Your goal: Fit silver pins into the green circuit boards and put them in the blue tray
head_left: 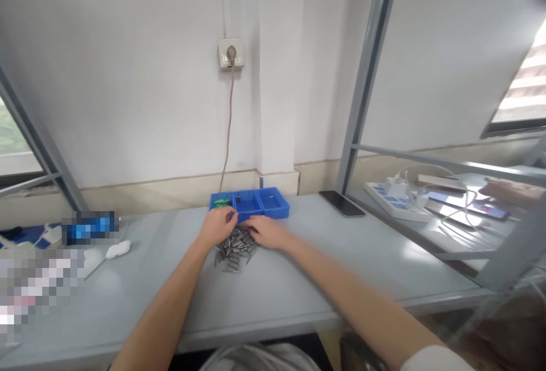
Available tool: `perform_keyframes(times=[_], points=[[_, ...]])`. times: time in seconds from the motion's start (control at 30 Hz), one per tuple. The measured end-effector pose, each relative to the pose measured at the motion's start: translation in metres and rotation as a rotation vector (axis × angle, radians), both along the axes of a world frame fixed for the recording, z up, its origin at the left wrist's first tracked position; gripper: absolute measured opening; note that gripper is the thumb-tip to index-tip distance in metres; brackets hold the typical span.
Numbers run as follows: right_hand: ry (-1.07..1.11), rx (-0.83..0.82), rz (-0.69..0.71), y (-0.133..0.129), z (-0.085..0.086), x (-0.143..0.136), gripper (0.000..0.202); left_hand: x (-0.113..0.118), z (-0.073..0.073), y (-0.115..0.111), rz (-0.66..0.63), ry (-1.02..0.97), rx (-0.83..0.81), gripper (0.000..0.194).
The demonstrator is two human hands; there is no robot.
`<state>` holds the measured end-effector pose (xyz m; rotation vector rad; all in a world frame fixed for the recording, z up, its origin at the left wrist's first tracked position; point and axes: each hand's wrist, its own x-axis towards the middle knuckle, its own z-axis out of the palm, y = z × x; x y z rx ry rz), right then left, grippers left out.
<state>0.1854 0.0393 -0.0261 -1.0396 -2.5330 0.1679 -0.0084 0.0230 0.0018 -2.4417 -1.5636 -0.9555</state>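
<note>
My left hand (217, 226) is by the front of a blue three-compartment tray (273, 211), its fingers curled together; whatever they hold is too small to make out. Just right of it, my right hand (269, 232) is over the far right side of a heap of small metal pins (234, 248), with its fingers bent inward. Anything between those fingers is hidden. The heap lies loose on the grey table in front of the tray. Something green (222, 202) fills the tray's left compartment, and a few small metal pieces lie in the middle and right ones.
A dark phone (341, 203) lies to the right of the tray. White power strip (394, 203) and tangled cables are beyond the grey metal frame (367, 75). On the left sit a white object (118, 249) and a person's blurred-out part of the table. A plugged cord (230, 115) hangs behind.
</note>
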Motion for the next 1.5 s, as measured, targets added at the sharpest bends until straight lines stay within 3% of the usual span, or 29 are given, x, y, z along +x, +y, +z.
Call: perform_keyframes(times=[0.43, 0.83, 1.17, 1.3, 1.5], points=[[-0.126, 0.133, -0.068, -0.003, 0.007, -0.002, 0.025, 0.001, -0.001, 0.001, -0.001, 0.014, -0.015, 0.024], [0.105, 0.215, -0.124, -0.006, 0.012, 0.0, 0.022, 0.006, 0.003, -0.007, -0.128, 0.025, -0.051, 0.024], [0.215, 0.289, -0.151, -0.004, 0.016, 0.005, 0.026, 0.007, -0.001, -0.003, -0.107, -0.075, -0.02, 0.019], [0.454, 0.188, -0.116, 0.002, 0.018, 0.01, 0.024, 0.007, 0.001, -0.002, -0.107, -0.143, 0.013, 0.019], [0.664, -0.174, -0.086, 0.009, 0.018, 0.009, 0.033, 0.01, 0.001, -0.004, -0.129, -0.204, 0.035, 0.02]])
